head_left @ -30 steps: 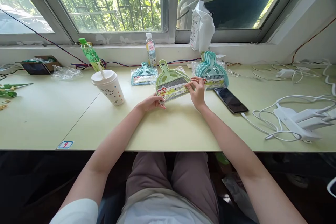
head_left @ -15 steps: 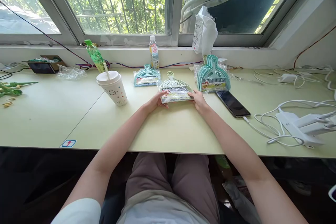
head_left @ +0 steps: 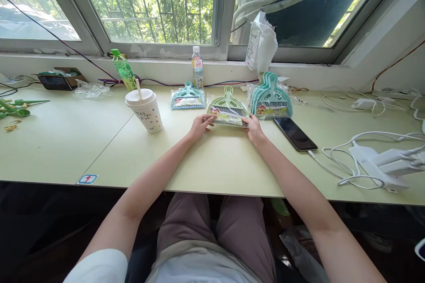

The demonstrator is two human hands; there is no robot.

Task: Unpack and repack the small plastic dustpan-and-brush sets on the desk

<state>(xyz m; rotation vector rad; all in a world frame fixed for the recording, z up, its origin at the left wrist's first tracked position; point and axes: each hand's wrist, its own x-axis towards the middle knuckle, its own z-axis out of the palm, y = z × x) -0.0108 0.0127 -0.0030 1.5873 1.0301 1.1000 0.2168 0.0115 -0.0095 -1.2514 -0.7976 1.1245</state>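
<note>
At the counter, between blue pack and stack, holding the green pack near its low corners, likely to keep it straight: pinching with right fingers, touching with left fingers (hard to say if pinching too).

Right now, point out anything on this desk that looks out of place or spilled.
Crumpled clear plastic lies loose at the back left, like discarded wrapping, and small tan scraps lie near the green items at far left, like stray litter. No spill shows.
</note>
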